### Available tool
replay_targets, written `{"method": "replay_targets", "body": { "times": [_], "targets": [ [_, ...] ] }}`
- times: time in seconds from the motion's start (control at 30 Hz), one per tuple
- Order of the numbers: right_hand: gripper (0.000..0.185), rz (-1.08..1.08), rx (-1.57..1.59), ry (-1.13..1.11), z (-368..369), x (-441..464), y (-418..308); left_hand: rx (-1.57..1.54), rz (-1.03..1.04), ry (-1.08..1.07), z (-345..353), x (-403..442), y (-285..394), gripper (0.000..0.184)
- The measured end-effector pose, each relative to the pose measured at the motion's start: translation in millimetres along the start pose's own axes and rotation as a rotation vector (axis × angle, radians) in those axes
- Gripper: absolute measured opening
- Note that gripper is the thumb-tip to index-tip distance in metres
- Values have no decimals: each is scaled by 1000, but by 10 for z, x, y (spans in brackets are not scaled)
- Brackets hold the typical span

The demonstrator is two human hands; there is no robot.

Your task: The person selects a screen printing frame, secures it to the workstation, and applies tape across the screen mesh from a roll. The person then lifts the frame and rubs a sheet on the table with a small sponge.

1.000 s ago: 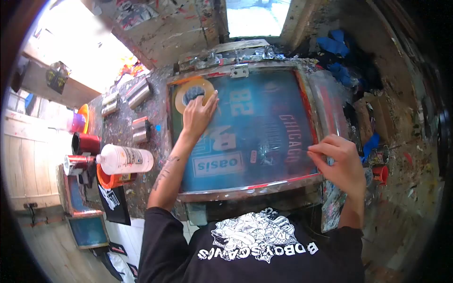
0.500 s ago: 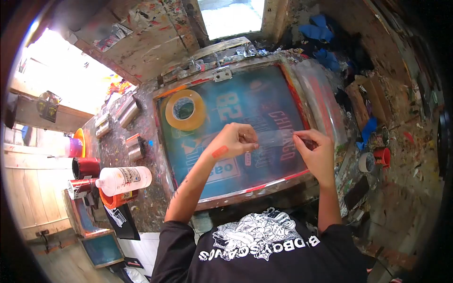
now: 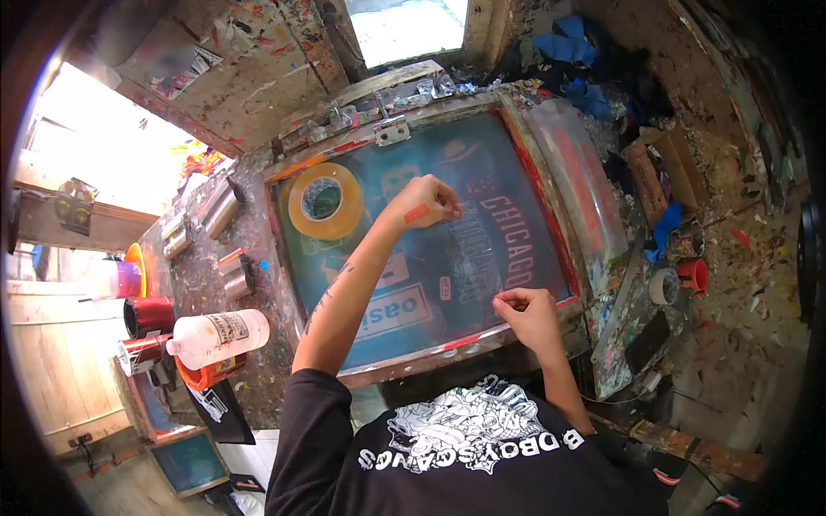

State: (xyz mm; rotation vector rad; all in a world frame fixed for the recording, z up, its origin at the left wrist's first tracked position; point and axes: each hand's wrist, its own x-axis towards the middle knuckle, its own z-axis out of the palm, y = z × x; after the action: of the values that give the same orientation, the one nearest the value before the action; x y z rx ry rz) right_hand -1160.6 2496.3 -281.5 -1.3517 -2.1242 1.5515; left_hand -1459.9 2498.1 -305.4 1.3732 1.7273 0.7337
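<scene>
A wooden-framed printing screen [image 3: 540,163] lies before me, its blue mesh marked "CHICAGO", "oasis" and other designs. My left hand [image 3: 428,203] is over the upper middle of the mesh, fingers pinched on the end of a clear tape strip [image 3: 471,254]. Lower right, near the frame's front edge, my right hand [image 3: 527,315] pinches the strip's other end. The strip is faint, stretched slantwise between both hands; whether it touches the mesh is unclear. A roll of clear tape [image 3: 346,201] lies flat on the screen's upper left.
Left of the screen are metal squeegee-like blocks [image 3: 221,209], a pink-white bottle [image 3: 219,335] and red cans [image 3: 148,316]. A hinge clamp [image 3: 391,131] holds the back edge. On the right are plastic sheeting [image 3: 575,176], a cardboard box [image 3: 675,172], a red cup [image 3: 692,275] and another tape roll [image 3: 663,286].
Since the earliest frame, my left hand has left the tape roll. Over the last half second it moved up and away while my right hand came down nearer me, turning the strip steeper.
</scene>
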Motion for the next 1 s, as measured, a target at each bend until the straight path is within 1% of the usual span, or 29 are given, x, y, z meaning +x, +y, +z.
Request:
{"method": "replay_targets", "body": {
  "times": [0.07, 0.13, 0.2, 0.23, 0.3, 0.37, 0.43, 0.47, 0.53, 0.57, 0.6, 0.63, 0.67, 0.7, 0.73, 0.77, 0.8, 0.83, 0.87, 0.9, 0.93, 0.97, 1.0],
  "targets": [
    [19, -17, -57, -12, -45, 30, -10, -20, 8, 4, 62, -12, -89, 25],
    [25, 60, -146, -83, -100, 49, -58, -37, 17, 7, 90, -59, -81, 27],
    [28, 64, -181, -88, -109, 53, -83, 20, -66, 79, 102, -156, 24, 31],
    [31, 69, -215, -92, -101, 58, -93, 22, -67, 81, 114, -173, 21, 31],
    [35, 84, -237, -107, -79, 65, -99, 5, -63, 126, 152, -192, 3, 37],
    [38, 101, -260, -115, -35, 71, -112, 48, -44, 152, 205, -198, -11, 37],
    [43, 67, -480, -52, 45, 69, -137, 89, -18, 178, 261, -215, 49, 37],
    [43, 69, -481, -46, 35, 77, -125, 102, -45, 207, 286, -246, 117, 36],
    [45, 5, -653, -33, 19, 90, -115, 115, -69, 232, 357, -282, 179, 35],
    [45, 7, -653, -30, -25, 93, -148, 187, -32, 358, 397, -291, 183, 34],
    [48, 42, -681, -75, -97, 93, -213, 259, 3, 485, 432, -305, 188, 33],
    [50, 76, -709, -118, -147, 87, -261, 259, 4, 486, 452, -323, 210, 33],
    [50, 74, -709, -116, -168, 76, -277, 298, 66, 563, 466, -338, 238, 31],
    [46, 30, -759, -97, -184, 64, -287, 336, 128, 640, 490, -357, 262, 29],
    [41, -16, -809, -80, -188, 52, -293, 338, 128, 644, 535, -379, 273, 29],
    [41, -22, -810, -82, -160, 43, -269, 389, 217, 652, 592, -405, 267, 27],
    [33, -180, -841, 12, -107, 44, -213, 443, 306, 660, 648, -429, 240, 24],
    [24, -338, -867, 108, -61, 36, -170, 446, 332, 563, 740, -442, 135, 25],
    [24, -342, -866, 110, -22, 26, -161, 448, 359, 465, 816, -470, 88, 26],
    [18, -512, -781, -50, 20, 8, -159, 449, 361, 467, 949, -536, 61, 26],
    [13, -675, -689, -208, 53, -21, -158, 595, 346, 451, 1082, -626, 83, 35],
    [13, -672, -689, -202, 84, -75, -153, 738, 331, 430, 1161, -689, 114, 44],
    [18, -675, -704, -182, 112, -139, -147, 736, 334, 431, 1204, -720, 125, 44]
  ]
}}
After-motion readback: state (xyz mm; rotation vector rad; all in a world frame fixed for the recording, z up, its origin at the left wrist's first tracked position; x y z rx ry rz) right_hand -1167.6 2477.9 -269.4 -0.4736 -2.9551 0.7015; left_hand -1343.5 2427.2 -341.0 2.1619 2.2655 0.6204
